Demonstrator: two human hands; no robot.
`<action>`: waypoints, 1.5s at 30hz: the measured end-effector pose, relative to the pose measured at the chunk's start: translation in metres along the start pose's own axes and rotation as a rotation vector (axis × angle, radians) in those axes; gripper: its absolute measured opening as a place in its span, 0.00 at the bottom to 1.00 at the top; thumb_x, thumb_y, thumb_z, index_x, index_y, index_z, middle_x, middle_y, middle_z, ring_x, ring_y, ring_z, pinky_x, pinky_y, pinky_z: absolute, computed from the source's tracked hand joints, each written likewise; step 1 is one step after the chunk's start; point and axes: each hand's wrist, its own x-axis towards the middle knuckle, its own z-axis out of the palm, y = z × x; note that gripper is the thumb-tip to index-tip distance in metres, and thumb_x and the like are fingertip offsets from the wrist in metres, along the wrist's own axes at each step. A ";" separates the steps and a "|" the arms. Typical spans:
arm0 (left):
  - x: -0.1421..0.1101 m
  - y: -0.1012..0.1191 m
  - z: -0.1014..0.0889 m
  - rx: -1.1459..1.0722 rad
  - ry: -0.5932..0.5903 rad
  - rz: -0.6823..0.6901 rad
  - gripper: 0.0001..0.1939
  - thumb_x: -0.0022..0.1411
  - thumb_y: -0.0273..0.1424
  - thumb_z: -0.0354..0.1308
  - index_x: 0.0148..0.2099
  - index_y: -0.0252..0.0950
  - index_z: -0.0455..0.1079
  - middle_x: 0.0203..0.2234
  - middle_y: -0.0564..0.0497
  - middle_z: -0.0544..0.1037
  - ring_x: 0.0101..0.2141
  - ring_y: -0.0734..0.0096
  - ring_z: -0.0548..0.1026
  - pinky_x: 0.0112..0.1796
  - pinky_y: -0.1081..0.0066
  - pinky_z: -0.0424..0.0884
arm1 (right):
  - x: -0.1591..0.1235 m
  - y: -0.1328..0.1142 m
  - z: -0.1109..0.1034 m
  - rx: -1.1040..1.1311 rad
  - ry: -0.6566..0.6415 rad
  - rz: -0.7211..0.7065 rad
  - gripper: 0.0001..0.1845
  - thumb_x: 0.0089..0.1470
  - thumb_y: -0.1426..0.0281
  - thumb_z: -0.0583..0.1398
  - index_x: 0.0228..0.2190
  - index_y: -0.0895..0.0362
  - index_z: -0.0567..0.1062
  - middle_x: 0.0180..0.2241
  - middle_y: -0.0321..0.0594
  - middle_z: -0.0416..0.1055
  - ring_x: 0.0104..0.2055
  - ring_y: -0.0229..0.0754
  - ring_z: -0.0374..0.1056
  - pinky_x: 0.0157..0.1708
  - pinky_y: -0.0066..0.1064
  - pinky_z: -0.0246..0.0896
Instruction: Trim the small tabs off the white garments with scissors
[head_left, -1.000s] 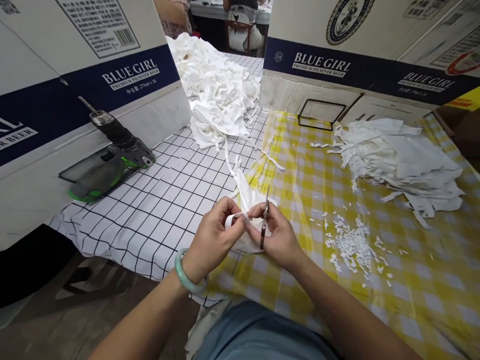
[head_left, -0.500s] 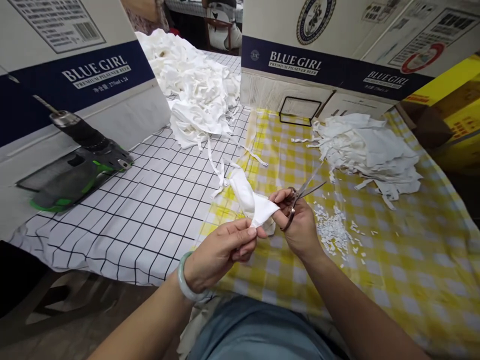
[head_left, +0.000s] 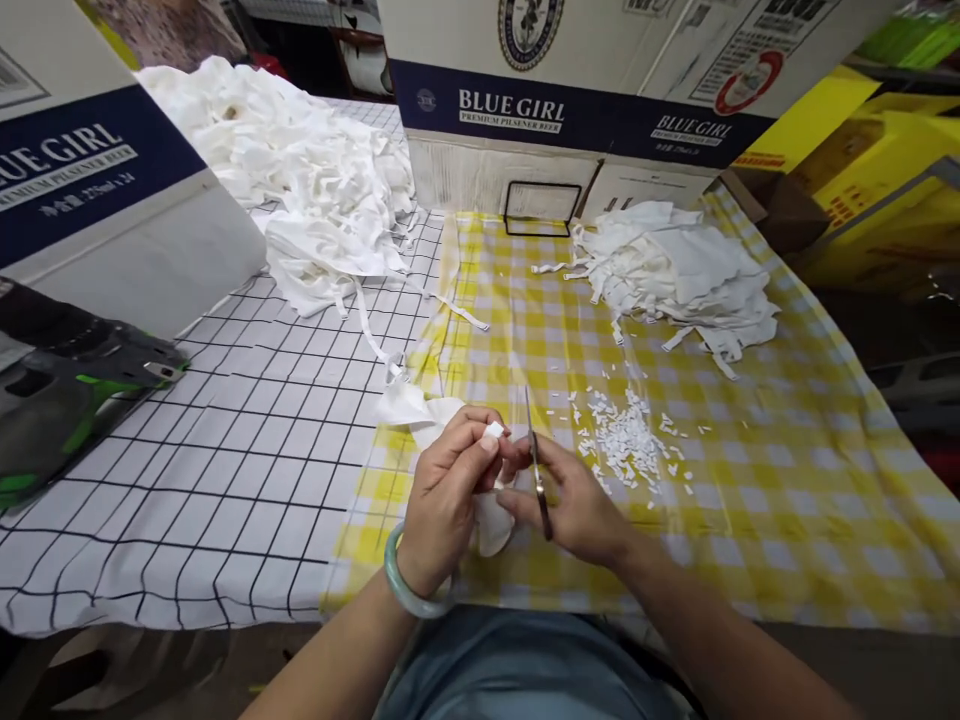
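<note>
Close to the near edge of the tabletop [head_left: 817, 440], my left grip [head_left: 450, 495] pinches a white cloth piece [head_left: 405, 405] between thumb and fingers, with a small white end showing at the tip of the thumb. Part of the piece lies just beyond my knuckles, where the black-lined white cover [head_left: 300, 440] meets the yellow checked cover [head_left: 750, 520]; more white fabric hangs between my two hands. My right grip [head_left: 585, 505] is closed around the scissors [head_left: 537, 470], which I see nearly edge-on with the blades pointing away from me, so I cannot tell whether they are parted. Its fingertips come right up beside the left ones; whether they also touch the cloth, I cannot tell. A pale green bangle [head_left: 409, 585] circles my left wrist. To the right of the scissors, small white snippets [head_left: 626, 435] lie scattered on the yellow checks, and beyond them sits a stack of white pieces [head_left: 675, 270] with narrow straps trailing out. A black wire stand [head_left: 541, 208] is near that stack, against a Blue Girl carton [head_left: 517, 110]. A large white heap [head_left: 277, 150] lies farther off to the left, and a power tool [head_left: 67, 380] with green trim is cut off by the left edge of my view.
</note>
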 end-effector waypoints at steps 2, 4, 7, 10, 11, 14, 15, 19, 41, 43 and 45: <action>0.000 -0.004 0.005 0.044 0.014 0.007 0.14 0.68 0.30 0.52 0.31 0.34 0.72 0.39 0.52 0.64 0.25 0.82 0.60 0.26 0.74 0.57 | -0.006 -0.003 -0.021 -0.277 0.043 -0.060 0.17 0.49 0.57 0.66 0.29 0.56 0.69 0.30 0.38 0.66 0.34 0.41 0.62 0.37 0.33 0.57; -0.001 -0.006 0.011 0.092 0.003 0.027 0.15 0.69 0.30 0.51 0.30 0.33 0.70 0.38 0.52 0.63 0.26 0.81 0.60 0.26 0.74 0.57 | -0.011 -0.006 -0.034 -0.437 0.032 -0.096 0.21 0.47 0.53 0.67 0.25 0.56 0.67 0.27 0.36 0.65 0.31 0.41 0.60 0.34 0.33 0.54; -0.002 -0.007 0.017 0.165 -0.034 0.042 0.16 0.71 0.30 0.48 0.30 0.34 0.68 0.38 0.52 0.62 0.27 0.80 0.60 0.27 0.74 0.59 | -0.016 -0.008 -0.041 -0.529 -0.026 -0.079 0.25 0.44 0.51 0.68 0.21 0.56 0.65 0.23 0.35 0.65 0.28 0.39 0.59 0.31 0.31 0.52; -0.003 -0.010 0.021 0.230 -0.061 0.047 0.15 0.72 0.29 0.46 0.32 0.35 0.67 0.40 0.52 0.61 0.28 0.79 0.61 0.28 0.74 0.60 | -0.017 -0.005 -0.040 -0.544 -0.034 -0.046 0.25 0.44 0.50 0.68 0.21 0.56 0.64 0.22 0.34 0.65 0.27 0.38 0.59 0.30 0.30 0.51; -0.003 -0.011 0.021 0.255 -0.069 0.062 0.15 0.72 0.28 0.45 0.32 0.35 0.67 0.40 0.51 0.61 0.30 0.78 0.61 0.29 0.74 0.61 | -0.018 -0.004 -0.039 -0.545 -0.026 -0.042 0.26 0.44 0.50 0.68 0.21 0.56 0.64 0.22 0.34 0.65 0.26 0.37 0.59 0.30 0.30 0.51; -0.004 -0.015 0.022 0.323 -0.090 0.127 0.15 0.71 0.27 0.45 0.32 0.36 0.67 0.39 0.50 0.62 0.36 0.73 0.63 0.34 0.73 0.63 | -0.018 -0.001 -0.040 -0.543 -0.024 -0.048 0.25 0.44 0.51 0.68 0.20 0.56 0.64 0.21 0.33 0.65 0.26 0.36 0.58 0.30 0.29 0.51; -0.004 -0.016 0.021 0.337 -0.096 0.143 0.15 0.71 0.26 0.44 0.33 0.36 0.67 0.38 0.49 0.62 0.38 0.71 0.63 0.35 0.72 0.63 | -0.018 -0.001 -0.040 -0.542 -0.031 -0.055 0.25 0.44 0.52 0.68 0.20 0.56 0.64 0.21 0.33 0.65 0.25 0.36 0.58 0.30 0.29 0.50; -0.005 -0.020 0.020 0.368 -0.119 0.180 0.15 0.72 0.26 0.43 0.34 0.36 0.66 0.38 0.48 0.62 0.42 0.68 0.64 0.41 0.69 0.63 | -0.019 -0.001 -0.041 -0.549 -0.027 -0.088 0.24 0.45 0.54 0.68 0.20 0.56 0.64 0.20 0.32 0.64 0.24 0.35 0.57 0.28 0.28 0.49; 0.001 -0.032 0.032 0.431 -0.193 0.152 0.12 0.71 0.29 0.44 0.36 0.38 0.66 0.39 0.48 0.63 0.42 0.64 0.65 0.41 0.66 0.64 | -0.035 0.007 -0.053 -0.488 0.033 0.055 0.23 0.47 0.56 0.66 0.17 0.56 0.63 0.17 0.31 0.60 0.21 0.32 0.53 0.24 0.26 0.47; 0.006 -0.036 0.040 0.462 -0.253 0.161 0.12 0.72 0.28 0.44 0.36 0.38 0.66 0.39 0.47 0.64 0.42 0.65 0.65 0.43 0.66 0.64 | -0.044 0.012 -0.059 -0.475 0.061 0.131 0.23 0.48 0.56 0.65 0.17 0.57 0.64 0.17 0.31 0.60 0.21 0.32 0.53 0.23 0.26 0.46; 0.012 -0.041 0.050 0.491 -0.316 0.180 0.13 0.72 0.28 0.44 0.34 0.37 0.65 0.38 0.47 0.64 0.43 0.65 0.65 0.45 0.66 0.63 | -0.053 0.018 -0.065 -0.437 0.095 0.221 0.24 0.49 0.55 0.65 0.16 0.57 0.64 0.16 0.30 0.59 0.20 0.32 0.52 0.22 0.26 0.45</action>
